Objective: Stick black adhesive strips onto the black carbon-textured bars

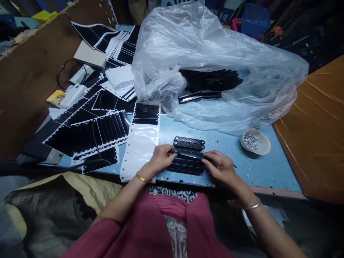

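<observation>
1. Far left, printed sheets [113, 128] of black strips lie overlapping across the blue table [228, 143].
2. Next along, a long white sheet [142, 143] carries black strips at its top end, and the left forearm crosses its lower part.
3. Here's the left hand [159, 158], thumb and fingers nearly together, pinching the left end of a dark bar [176, 151].
4. Centre stage: a glossy strip [191, 155] lies along that bar, between two textured pieces [189, 140] beyond and a row of black bars [186, 167] nearer the body.
5. Behind, a clear plastic bag [215, 43] spreads wide, black pieces [212, 79] at its mouth.
6. Now the right hand [221, 165], fingertips closed on the glossy strip's right end.
7. Far right, a white bowl [265, 144] holds small shiny bits [250, 141].
</observation>
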The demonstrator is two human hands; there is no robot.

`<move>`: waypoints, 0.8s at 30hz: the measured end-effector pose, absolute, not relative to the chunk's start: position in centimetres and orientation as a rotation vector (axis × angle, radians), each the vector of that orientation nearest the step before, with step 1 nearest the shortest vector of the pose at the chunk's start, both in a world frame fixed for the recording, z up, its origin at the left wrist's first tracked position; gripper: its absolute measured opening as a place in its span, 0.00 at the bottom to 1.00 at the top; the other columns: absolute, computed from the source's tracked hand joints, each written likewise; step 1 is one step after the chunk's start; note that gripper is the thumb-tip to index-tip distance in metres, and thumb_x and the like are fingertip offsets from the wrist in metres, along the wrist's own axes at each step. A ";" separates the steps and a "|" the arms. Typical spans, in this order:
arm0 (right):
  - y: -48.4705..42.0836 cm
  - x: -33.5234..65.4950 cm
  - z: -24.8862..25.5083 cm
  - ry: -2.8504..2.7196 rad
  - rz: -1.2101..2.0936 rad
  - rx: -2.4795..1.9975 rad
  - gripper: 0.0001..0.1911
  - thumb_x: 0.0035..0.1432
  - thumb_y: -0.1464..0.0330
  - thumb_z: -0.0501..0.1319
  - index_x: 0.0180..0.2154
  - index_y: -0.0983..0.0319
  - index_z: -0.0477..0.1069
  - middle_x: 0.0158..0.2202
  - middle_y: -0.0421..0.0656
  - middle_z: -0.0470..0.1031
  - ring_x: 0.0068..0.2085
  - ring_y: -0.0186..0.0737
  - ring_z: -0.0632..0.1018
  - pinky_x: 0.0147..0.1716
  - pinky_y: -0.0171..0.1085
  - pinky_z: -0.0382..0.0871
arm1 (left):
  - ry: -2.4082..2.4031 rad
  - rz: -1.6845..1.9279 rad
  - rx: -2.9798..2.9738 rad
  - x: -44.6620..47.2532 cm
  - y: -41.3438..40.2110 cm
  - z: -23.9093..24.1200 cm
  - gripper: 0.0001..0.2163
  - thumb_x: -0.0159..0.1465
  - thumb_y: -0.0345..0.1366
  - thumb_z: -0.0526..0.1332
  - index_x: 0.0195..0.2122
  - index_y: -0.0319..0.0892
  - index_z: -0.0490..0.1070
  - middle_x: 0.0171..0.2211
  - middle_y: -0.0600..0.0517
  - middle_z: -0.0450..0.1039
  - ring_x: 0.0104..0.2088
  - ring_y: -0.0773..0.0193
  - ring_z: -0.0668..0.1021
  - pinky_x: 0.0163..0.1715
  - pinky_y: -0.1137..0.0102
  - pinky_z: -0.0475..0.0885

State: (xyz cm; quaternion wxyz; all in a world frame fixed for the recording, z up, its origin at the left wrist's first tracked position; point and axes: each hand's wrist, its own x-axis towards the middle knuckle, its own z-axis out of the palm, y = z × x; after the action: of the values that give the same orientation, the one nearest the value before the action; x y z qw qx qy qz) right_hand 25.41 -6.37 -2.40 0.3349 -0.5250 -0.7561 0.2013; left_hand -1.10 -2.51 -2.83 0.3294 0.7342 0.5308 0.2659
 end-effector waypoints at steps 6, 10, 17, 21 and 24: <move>-5.7 24.6 -1.9 -2.013 0.499 -1.379 0.09 0.60 0.65 0.62 0.39 0.59 0.79 0.36 0.48 0.80 0.37 0.43 0.81 0.37 0.40 0.77 | 1.291 0.754 1.823 -1.7 -2.6 -3.2 0.11 0.55 0.30 0.64 0.41 0.41 0.78 0.31 0.49 0.78 0.28 0.64 0.77 0.32 0.69 0.72; -5.2 23.9 -1.7 -2.045 0.540 -1.356 0.08 0.60 0.66 0.62 0.39 0.59 0.79 0.35 0.47 0.80 0.36 0.42 0.81 0.36 0.40 0.77 | 1.264 0.738 1.805 -1.8 -2.5 -3.0 0.10 0.56 0.30 0.64 0.39 0.40 0.79 0.32 0.49 0.79 0.29 0.64 0.78 0.33 0.69 0.73; -5.0 23.7 -1.5 -2.074 0.526 -1.338 0.08 0.60 0.66 0.62 0.39 0.61 0.79 0.34 0.48 0.80 0.34 0.43 0.80 0.34 0.41 0.76 | 1.254 0.744 1.747 -1.7 -2.6 -2.8 0.09 0.57 0.30 0.63 0.39 0.39 0.79 0.30 0.50 0.78 0.28 0.65 0.77 0.31 0.71 0.72; -5.1 23.7 -1.3 -2.078 0.551 -1.360 0.08 0.60 0.66 0.62 0.39 0.59 0.79 0.35 0.47 0.81 0.35 0.43 0.80 0.35 0.41 0.77 | 1.254 0.758 1.727 -1.7 -2.6 -2.9 0.09 0.56 0.31 0.63 0.38 0.40 0.79 0.30 0.50 0.78 0.28 0.66 0.77 0.29 0.72 0.71; -5.1 23.7 -1.2 -2.080 0.549 -1.357 0.08 0.60 0.67 0.62 0.39 0.59 0.79 0.35 0.47 0.81 0.35 0.43 0.80 0.35 0.41 0.77 | 1.266 0.755 1.707 -1.7 -2.6 -2.8 0.09 0.56 0.32 0.63 0.38 0.40 0.79 0.29 0.50 0.78 0.27 0.66 0.77 0.29 0.71 0.72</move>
State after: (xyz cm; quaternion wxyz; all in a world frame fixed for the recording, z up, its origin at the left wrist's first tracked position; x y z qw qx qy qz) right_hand 23.71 -5.09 -1.18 0.2947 -0.5097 -0.7815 0.2063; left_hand -1.68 -2.63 -2.84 0.4289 0.6837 0.5070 0.3025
